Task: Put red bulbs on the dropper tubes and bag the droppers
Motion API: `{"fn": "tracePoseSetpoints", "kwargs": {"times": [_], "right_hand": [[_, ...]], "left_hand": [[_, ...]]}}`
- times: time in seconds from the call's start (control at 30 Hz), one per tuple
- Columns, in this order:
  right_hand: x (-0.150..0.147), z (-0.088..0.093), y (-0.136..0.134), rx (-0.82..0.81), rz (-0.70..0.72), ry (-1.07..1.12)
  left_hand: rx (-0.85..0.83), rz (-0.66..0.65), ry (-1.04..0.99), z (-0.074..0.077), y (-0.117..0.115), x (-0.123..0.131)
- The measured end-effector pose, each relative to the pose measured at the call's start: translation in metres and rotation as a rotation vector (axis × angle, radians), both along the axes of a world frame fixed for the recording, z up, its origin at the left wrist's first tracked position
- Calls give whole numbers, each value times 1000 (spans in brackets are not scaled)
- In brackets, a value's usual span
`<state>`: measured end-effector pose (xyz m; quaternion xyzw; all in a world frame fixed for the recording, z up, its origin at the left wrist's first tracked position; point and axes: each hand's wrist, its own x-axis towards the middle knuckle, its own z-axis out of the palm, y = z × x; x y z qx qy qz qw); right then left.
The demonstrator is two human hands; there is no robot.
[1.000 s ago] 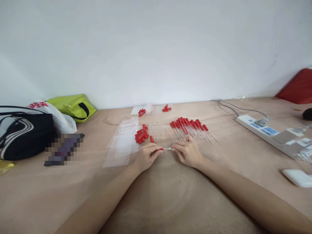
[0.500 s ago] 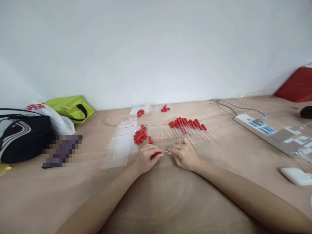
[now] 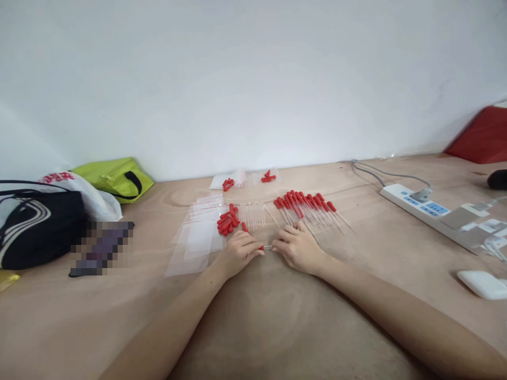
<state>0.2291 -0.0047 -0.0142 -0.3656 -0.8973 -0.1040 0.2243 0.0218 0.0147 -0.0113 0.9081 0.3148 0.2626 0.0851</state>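
Observation:
My left hand [image 3: 239,252] is closed around a red rubber dropper bulb [image 3: 261,247], which shows only at the fingertips. From the bulb a thin clear glass tube [image 3: 268,247] runs across to my right hand [image 3: 297,248], whose fingers pinch its other end. Just beyond the left hand lies a single red bulb [image 3: 244,227], beside a heap of red bulbs [image 3: 228,220]. Several bare glass tubes [image 3: 252,214] lie in a row behind the hands. Past my right hand is a fanned pile of red-topped droppers [image 3: 312,207].
Clear zip bags [image 3: 194,243] lie left of the bulbs, with more small bags and bulbs [image 3: 228,184] near the wall. At left are a black bag [image 3: 43,227], a green bag [image 3: 114,177] and a blurred phone-like object [image 3: 102,248]. A power strip [image 3: 428,211] and white case [image 3: 481,285] are at right.
My left hand has rolled further over the bulb, so less red shows. Both hands stay close together on the bulb and tube.

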Motion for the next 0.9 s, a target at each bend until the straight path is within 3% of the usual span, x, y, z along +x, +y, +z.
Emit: {"fn": "tracePoseSetpoints", "kwargs": {"times": [0.1, 0.17, 0.33, 0.47, 0.63, 0.9], "right_hand": [[1, 0, -1, 15, -7, -13], [3, -1, 0, 2, -61, 26], [13, 2, 24, -57, -518, 235], [12, 4, 53, -94, -726, 250], [6, 3, 69, -150, -802, 187], [-17, 12, 64, -256, -660, 150]], "left_hand": [[63, -12, 42, 2, 4, -5], [134, 86, 2, 2, 6, -8], [247, 443, -92, -3, 11, -11], [243, 504, -52, -7, 14, -10], [246, 531, 23, -8, 15, -10], [248, 641, 146, -4, 11, -5]]}}
